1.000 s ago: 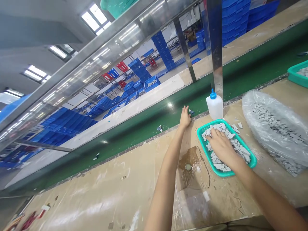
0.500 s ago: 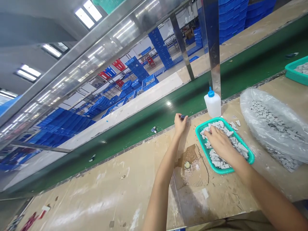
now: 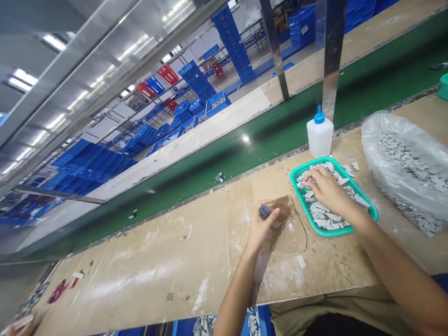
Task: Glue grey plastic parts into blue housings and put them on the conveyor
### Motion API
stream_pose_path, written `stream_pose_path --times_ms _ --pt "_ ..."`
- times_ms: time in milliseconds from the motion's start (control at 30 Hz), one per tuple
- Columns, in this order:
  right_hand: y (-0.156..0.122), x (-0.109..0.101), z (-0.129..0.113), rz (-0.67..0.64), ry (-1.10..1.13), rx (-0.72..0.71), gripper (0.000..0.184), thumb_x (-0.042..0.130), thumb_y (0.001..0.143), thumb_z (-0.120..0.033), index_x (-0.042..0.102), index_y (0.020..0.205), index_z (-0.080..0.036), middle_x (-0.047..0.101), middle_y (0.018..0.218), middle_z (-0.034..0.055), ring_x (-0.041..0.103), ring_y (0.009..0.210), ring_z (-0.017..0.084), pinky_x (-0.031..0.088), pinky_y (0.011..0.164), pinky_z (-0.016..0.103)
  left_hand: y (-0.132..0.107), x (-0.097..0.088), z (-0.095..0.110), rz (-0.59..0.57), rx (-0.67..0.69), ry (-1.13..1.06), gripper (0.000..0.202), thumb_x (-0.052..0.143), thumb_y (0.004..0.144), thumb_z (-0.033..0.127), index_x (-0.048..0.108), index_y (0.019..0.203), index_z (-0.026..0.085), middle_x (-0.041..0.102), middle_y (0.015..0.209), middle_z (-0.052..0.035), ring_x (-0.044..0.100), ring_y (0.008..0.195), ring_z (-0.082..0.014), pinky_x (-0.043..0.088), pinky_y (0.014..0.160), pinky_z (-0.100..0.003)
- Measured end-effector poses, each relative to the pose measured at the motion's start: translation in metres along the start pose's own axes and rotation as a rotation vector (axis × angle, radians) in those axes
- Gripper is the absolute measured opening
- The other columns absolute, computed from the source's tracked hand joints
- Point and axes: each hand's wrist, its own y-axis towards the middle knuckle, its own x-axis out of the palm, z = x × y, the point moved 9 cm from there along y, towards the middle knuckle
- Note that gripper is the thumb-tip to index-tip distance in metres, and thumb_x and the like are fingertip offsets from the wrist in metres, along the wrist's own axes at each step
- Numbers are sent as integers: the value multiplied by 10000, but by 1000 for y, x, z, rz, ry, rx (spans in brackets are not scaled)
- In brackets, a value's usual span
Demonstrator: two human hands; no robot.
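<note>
Showing a two-handed moment at a scuffed factory counter (image 3: 140, 275), we find the left hand (image 3: 261, 226) over a brown stain (image 3: 285, 212). Its fingers (image 3: 273, 213) close narrowly with the thumb on a small dark blue piece (image 3: 265, 212), which is held clear of the surface. The right hand (image 3: 329, 189) lies spread, fingers wide and unclosed, on loose grey pieces (image 3: 329, 219) inside a shallow teal plastic tray (image 3: 366, 205). We judge that the tray sits close in front of the body so that this hand reaches it without stretching. A heaped clear plastic bag (image 3: 409, 172) of similar grey pieces lies just beyond it, apparently as a nearby reserve. A white squeeze bottle with a blue nozzle (image 3: 320, 137) stands upright by the counter's far edge, probably set back from the hands' path. Past that edge runs a green conveyor belt (image 3: 245, 154). The near edge lies just below the left wrist, while the counter's long scuffed surface gives the left arm room to swing away from the tray.
</note>
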Motion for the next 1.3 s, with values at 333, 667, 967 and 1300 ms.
stream_pose_path --times_ms 333,667,967,1300 --pt "-23 42 -67 -299 443 23 144 647 852 -341 629 776 -221 715 806 27 701 772 194 567 719 326 -6 16 -9 -17 4 -323 440 868 632 530 747 886 192 753 867 -67 678 792 -179 536 780 -316" --pt "-35 72 -55 -570 502 128 306 576 930 -467 713 1051 -222 792 980 73 775 834 226 627 767 340 -8 12 -20 -118 -17 -318 295 847 705 405 779 890 185 744 834 -58 646 734 -150 497 728 -290" --pt "-31 69 -61 -354 215 10 266 612 926 -427 761 1014 -225 782 1003 81 744 919 238 604 752 335 9 -5 -41 24 -291 -970 182 703 790 259 704 944 162 618 815 -27 546 704 -105 468 744 -263" --pt "-46 86 -85 -336 -93 -325 236 565 980 -340 770 1033 -237 802 985 46 761 853 207 612 786 327 20 -26 -35 37 -119 -988 282 822 717 216 715 971 158 690 875 -37 650 820 -127 505 970 -346"
